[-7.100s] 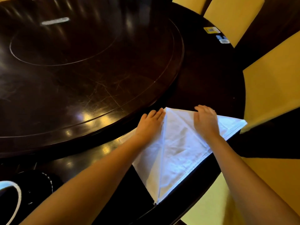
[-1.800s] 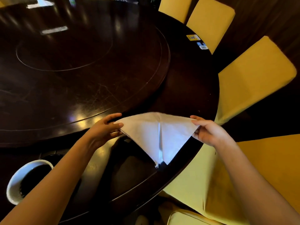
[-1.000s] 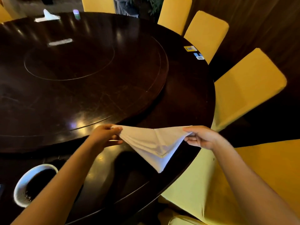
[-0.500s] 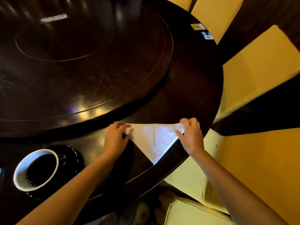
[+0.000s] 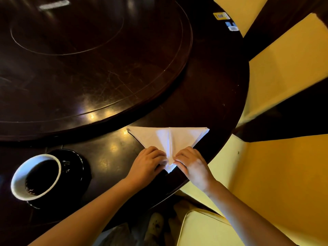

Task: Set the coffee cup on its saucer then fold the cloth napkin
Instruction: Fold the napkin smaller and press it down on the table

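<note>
Lying flat near the table's (image 5: 221, 89) front edge, one white cloth napkin (image 5: 166, 139) forms a downward-pointing triangle with a centre seam. Two hands meet at its lower tip: the left hand (image 5: 147, 164) and right hand (image 5: 192, 164) each press curled fingers onto the cloth. One coffee cup (image 5: 35, 176) sits on one dark saucer (image 5: 76, 167), left of the napkin. Two yellow chairs (image 5: 284, 71) stand right.

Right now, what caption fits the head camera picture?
Both hands pinch the folded white napkin's near tip; coffee cup sits on saucer.
</note>
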